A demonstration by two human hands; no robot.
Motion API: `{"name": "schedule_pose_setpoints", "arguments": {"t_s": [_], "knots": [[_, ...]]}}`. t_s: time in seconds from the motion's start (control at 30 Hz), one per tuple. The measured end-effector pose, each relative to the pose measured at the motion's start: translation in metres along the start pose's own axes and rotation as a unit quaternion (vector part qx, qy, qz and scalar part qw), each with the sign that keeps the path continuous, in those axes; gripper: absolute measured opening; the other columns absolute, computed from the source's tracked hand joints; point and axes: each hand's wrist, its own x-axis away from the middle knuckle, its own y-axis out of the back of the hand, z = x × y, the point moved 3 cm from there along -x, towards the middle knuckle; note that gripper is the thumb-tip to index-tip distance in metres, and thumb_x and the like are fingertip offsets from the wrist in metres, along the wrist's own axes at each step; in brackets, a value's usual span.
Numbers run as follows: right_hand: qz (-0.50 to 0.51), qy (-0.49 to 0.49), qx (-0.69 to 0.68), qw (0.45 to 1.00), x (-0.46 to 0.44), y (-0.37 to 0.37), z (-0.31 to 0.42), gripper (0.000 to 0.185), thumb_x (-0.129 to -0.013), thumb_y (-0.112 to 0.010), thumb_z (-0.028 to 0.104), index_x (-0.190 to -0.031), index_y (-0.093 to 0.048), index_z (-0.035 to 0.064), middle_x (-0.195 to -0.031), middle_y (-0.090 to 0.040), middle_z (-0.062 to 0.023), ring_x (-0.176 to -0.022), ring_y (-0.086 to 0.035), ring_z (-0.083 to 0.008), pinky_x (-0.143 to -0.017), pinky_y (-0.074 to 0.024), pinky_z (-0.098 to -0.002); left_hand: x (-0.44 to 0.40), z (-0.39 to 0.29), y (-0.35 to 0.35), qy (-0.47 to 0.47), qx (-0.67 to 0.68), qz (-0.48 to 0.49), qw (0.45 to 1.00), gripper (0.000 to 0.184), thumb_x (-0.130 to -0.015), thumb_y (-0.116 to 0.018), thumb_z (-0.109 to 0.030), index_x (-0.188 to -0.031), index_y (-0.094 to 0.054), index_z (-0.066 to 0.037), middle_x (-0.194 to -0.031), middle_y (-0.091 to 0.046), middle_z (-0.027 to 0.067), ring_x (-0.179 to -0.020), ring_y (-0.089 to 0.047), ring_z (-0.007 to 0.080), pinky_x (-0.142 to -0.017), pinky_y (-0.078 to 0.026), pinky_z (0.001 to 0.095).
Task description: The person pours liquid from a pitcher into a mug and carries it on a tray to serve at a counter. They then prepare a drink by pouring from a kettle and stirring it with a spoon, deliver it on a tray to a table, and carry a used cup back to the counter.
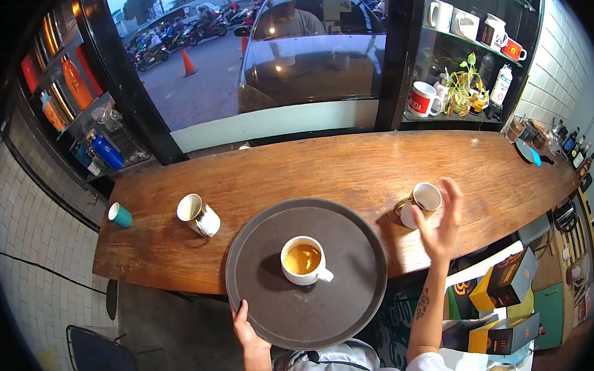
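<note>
My left hand grips the near left rim of a round dark serving tray, thumb on top. On the tray stands a white cup with brown liquid in it, its handle pointing to the lower right. The far part of the tray overlaps the table edge in view. My right hand is raised with fingers spread beside a white and gold-brown mug on the table. The thumb overlaps that mug in view; whether it touches, I cannot tell.
On the wooden table stand another white and gold-brown mug and a small teal cup at the left. Boxes lie at the lower right. Beyond the window are a car and motorbikes. A chair stands lower left.
</note>
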Motion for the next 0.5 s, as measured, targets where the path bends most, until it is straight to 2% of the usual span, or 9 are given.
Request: {"name": "schedule_pose_setpoints", "arguments": {"t_s": [0.03, 0.07, 0.1, 0.13, 0.17, 0.3, 0.33, 0.4, 0.5], "knots": [[0.079, 0.021, 0.003, 0.997, 0.004, -0.011, 0.018, 0.07, -0.074, -0.083, 0.007, -0.134, -0.049, -0.001, -0.117, -0.06, -0.0163, -0.104, -0.063, -0.0246, -0.09, -0.0507, -0.0364, 0.0, 0.0, 0.001, -0.001, -0.001, -0.001, 1.0, 0.048, -0.098, -0.052, -0.015, -0.145, -0.044, -0.009, -0.139, -0.054, 0.0123, -0.124, -0.055, 0.0303, -0.104, -0.046, 0.0464], [0.234, -0.076, -0.13, 0.961, 0.011, -0.027, 0.033, 0.066, -0.076, -0.082, 0.009, -0.133, -0.05, 0.0005, -0.115, -0.062, -0.0142, -0.105, -0.062, -0.0243, -0.09, -0.0506, -0.0362, 0.0, 0.0, 0.001, 0.0, -0.001, -0.002, 1.0, 0.048, -0.098, -0.052, -0.015, -0.145, -0.043, -0.009, -0.139, -0.054, 0.0122, -0.124, -0.055, 0.0303, -0.104, -0.046, 0.0463], [0.329, 0.026, -0.111, 0.938, 0.013, -0.043, 0.043, 0.067, -0.079, -0.081, 0.011, -0.137, -0.049, 0.0038, -0.121, -0.061, -0.0131, -0.113, -0.06, -0.0246, -0.095, -0.0498, -0.0375, -0.001, 0.001, 0.002, 0.001, -0.002, -0.002, 1.0, 0.048, -0.098, -0.052, -0.015, -0.146, -0.043, -0.009, -0.139, -0.054, 0.0122, -0.124, -0.055, 0.0302, -0.104, -0.045, 0.0463], [0.419, 0.002, -0.214, 0.882, 0.024, -0.064, 0.042, 0.072, -0.079, -0.081, 0.014, -0.142, -0.047, 0.0069, -0.132, -0.057, -0.0129, -0.122, -0.056, -0.0263, -0.102, -0.0475, -0.0391, -0.001, 0.002, 0.001, 0.002, -0.003, -0.001, 1.0, 0.048, -0.098, -0.052, -0.015, -0.146, -0.043, -0.009, -0.139, -0.054, 0.0122, -0.124, -0.055, 0.0302, -0.104, -0.045, 0.0463], [0.491, 0.003, -0.19, 0.85, 0.031, -0.08, 0.043, 0.077, -0.079, -0.081, 0.015, -0.146, -0.043, 0.0083, -0.142, -0.051, -0.0153, -0.129, -0.052, -0.0279, -0.109, -0.0439, -0.0405, -0.001, 0.002, 0.0, -0.002, -0.002, 0.001, 1.0, 0.044, -0.098, -0.054, -0.017, -0.141, -0.047, -0.008, -0.134, -0.057, 0.0122, -0.12, -0.057, 0.0301, -0.101, -0.048, 0.046], [0.604, -0.024, -0.285, 0.744, 0.053, -0.127, 0.034, 0.089, -0.072, -0.084, 0.013, -0.147, -0.037, 0.0037, -0.146, -0.048, -0.0197, -0.137, -0.046, -0.0308, -0.112, -0.0403, -0.0442, 0.001, 0.001, -0.002, -0.009, -0.005, 0.002, 1.0, 0.041, -0.098, -0.055, -0.019, -0.137, -0.051, -0.007, -0.131, -0.06, 0.0125, -0.118, -0.059, 0.0302, -0.099, -0.049, 0.0461], [0.605, -0.022, -0.285, 0.743, 0.056, -0.135, 0.034, 0.089, -0.072, -0.084, 0.013, -0.147, -0.037, 0.0037, -0.146, -0.048, -0.0197, -0.137, -0.046, -0.0308, -0.112, -0.0403, -0.0442, 0.001, 0.001, -0.002, -0.011, -0.003, 0.002, 1.0, 0.041, -0.098, -0.055, -0.019, -0.137, -0.051, -0.007, -0.131, -0.06, 0.0125, -0.118, -0.059, 0.0302, -0.099, -0.049, 0.0461], [0.607, 0.065, -0.268, 0.745, 0.059, -0.144, 0.043, 0.094, -0.065, -0.087, 0.015, -0.145, -0.039, 0.0002, -0.141, -0.053, -0.0205, -0.132, -0.051, -0.0313, -0.11, -0.0426, -0.0425, -0.001, 0.001, -0.002, -0.014, -0.001, 0.01, 1.0, 0.042, -0.098, -0.054, -0.02, -0.137, -0.051, -0.006, -0.132, -0.059, 0.0126, -0.119, -0.058, 0.0302, -0.1, -0.048, 0.0462], [0.628, 0.038, -0.253, 0.735, 0.055, -0.142, 0.052, 0.095, -0.063, -0.092, 0.022, -0.141, -0.044, -0.0025, -0.135, -0.058, -0.0191, -0.128, -0.055, -0.0292, -0.11, -0.0432, -0.0391, 0.0, -0.001, -0.004, -0.01, 0.004, 0.009, 1.0, 0.042, -0.098, -0.054, -0.02, -0.138, -0.051, -0.006, -0.133, -0.059, 0.0127, -0.119, -0.058, 0.0303, -0.101, -0.048, 0.0464]]}}
